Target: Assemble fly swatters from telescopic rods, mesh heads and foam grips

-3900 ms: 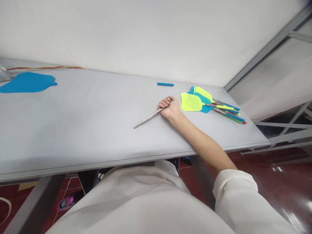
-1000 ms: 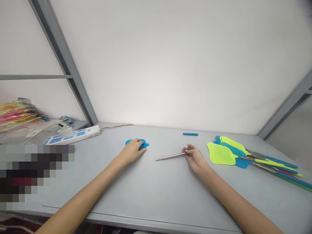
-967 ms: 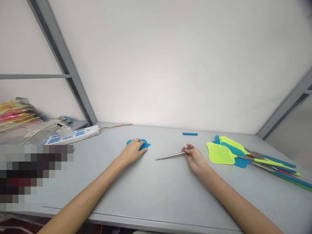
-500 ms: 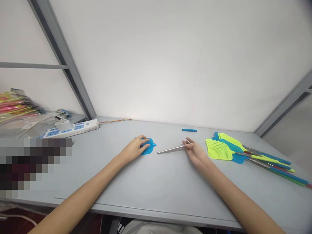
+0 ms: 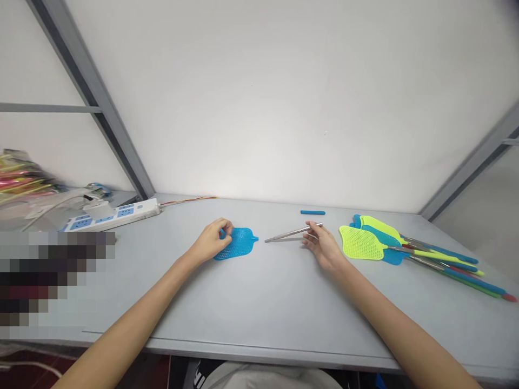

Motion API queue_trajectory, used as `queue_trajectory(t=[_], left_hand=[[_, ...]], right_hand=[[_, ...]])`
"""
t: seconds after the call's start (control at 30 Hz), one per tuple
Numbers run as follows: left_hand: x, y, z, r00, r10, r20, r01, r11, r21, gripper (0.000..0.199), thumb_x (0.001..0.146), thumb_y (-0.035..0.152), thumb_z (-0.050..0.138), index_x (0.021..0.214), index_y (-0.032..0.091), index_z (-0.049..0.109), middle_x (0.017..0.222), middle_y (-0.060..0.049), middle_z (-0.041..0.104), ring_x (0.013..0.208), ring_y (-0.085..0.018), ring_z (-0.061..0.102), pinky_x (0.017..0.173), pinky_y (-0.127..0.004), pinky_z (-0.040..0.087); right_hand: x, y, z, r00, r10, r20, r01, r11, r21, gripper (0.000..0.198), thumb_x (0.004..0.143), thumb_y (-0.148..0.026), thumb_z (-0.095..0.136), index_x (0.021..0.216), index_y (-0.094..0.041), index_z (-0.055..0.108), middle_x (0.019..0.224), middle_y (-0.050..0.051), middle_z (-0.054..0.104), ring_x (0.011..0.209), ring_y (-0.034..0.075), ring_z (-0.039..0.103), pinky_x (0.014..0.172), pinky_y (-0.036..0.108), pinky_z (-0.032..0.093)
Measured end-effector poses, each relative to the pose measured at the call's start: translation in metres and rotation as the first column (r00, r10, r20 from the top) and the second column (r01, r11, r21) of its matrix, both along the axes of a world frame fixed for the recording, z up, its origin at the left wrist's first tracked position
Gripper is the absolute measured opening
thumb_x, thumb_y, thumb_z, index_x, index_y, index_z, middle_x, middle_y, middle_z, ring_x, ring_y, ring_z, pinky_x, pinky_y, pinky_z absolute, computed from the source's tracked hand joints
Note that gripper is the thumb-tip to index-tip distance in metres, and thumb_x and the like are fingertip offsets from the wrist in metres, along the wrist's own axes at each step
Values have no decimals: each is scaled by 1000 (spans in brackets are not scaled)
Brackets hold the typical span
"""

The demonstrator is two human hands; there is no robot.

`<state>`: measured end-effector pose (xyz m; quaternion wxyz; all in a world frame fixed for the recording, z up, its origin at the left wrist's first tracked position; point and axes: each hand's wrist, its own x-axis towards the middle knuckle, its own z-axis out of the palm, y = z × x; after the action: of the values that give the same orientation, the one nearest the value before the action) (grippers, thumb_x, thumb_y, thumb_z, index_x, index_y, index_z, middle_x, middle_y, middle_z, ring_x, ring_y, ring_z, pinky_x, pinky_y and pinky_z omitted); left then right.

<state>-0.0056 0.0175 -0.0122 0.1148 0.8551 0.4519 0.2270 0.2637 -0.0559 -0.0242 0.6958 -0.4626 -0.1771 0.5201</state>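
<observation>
A blue perforated fly swatter head (image 5: 242, 246) lies near the middle of the table, its short stem pointing right. My left hand (image 5: 211, 239) pinches its left edge between thumb and curled fingers. In my right hand (image 5: 324, 246), a thin silver metal rod (image 5: 286, 234) is held between thumb and fingers, slanting down to the left. The rod's narrow tip is just right of the swatter head's stem, apart from it. Behind my right hand, a short blue handle tube (image 5: 312, 212) rests on the table near the wall.
Several finished-looking fly swatters (image 5: 362, 243), yellow and blue, are piled at the right. A white power strip (image 5: 132, 213) with plugs sits at the back left, beside bagged colourful items (image 5: 24, 175). A wall (image 5: 259, 108) closes off the table's back.
My left hand has slid left and curled, uncovering more of the swatter head. My right hand has changed its hold on the rod, whose tip is now nearer the stem.
</observation>
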Motion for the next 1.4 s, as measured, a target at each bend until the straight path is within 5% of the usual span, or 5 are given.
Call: queue_trajectory(t=[0.13, 0.23, 1.1, 1.4], left_hand=[[-3, 1, -5, 984, -58, -166, 36, 990, -133, 59, 68, 47, 45, 120, 21, 36, 125, -7, 36, 112, -25, 34, 91, -34, 30], [-5, 0, -8, 960, -73, -270, 13, 976, -218, 76, 65, 59, 43, 128, 23, 23, 135, -7, 19, 121, -30, 19, 96, -40, 21], [4, -11, -9, 968, -110, -226, 75, 984, -160, 68, 68, 62, 38, 125, 25, 32, 131, -6, 30, 120, -27, 22, 96, -41, 18], [6, -13, -6, 987, -52, -150, 28, 987, -157, 79, 60, 63, 47, 127, 27, 25, 137, -5, 13, 122, -29, 18, 94, -39, 26]], right_hand=[[-1, 1, -4, 999, 41, -13, -41, 999, -20, 8, 73, -21, 52, 73, -15, 56, 55, -1, 48, 52, 11, 54, 48, 23, 48], [-1, 2, -7, 998, 53, -21, -54, 998, -44, 9, 76, -21, 48, 73, -15, 54, 53, -1, 48, 51, 11, 54, 48, 23, 48], [-1, 0, -8, 992, 125, 6, -124, 991, -39, 9, 73, -24, 52, 75, -16, 55, 59, -1, 54, 55, 11, 57, 47, 20, 44], [0, 1, -9, 993, 118, -17, -118, 993, 12, 10, 72, -27, 53, 74, -16, 56, 59, -1, 53, 53, 10, 54, 48, 21, 43]])
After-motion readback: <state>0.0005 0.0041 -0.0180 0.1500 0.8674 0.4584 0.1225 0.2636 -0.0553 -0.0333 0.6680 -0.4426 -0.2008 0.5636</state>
